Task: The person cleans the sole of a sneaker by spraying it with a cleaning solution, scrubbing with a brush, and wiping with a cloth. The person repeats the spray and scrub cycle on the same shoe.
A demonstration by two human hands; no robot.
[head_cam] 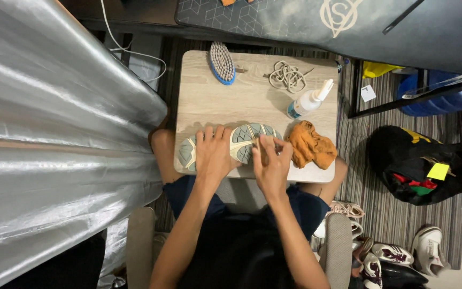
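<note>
A shoe point(244, 140) lies sole up along the near edge of a small wooden lap table point(252, 101). Its tread is grey-green with pale ridges. My left hand point(212, 155) presses flat on the middle of the sole and holds the shoe down. My right hand point(271, 163) is at the toe end with its fingers pinched together on the sole; whatever it holds is too small to make out. An orange cloth point(311, 145) lies crumpled just right of that hand.
At the table's far side lie a blue-backed brush point(222, 63), bristles up, a coiled pair of laces point(288, 76) and a white spray bottle point(309, 100). A silver sheet point(49, 139) fills the left. A black bag point(421, 166) and several shoes point(397, 257) sit on the striped rug at right.
</note>
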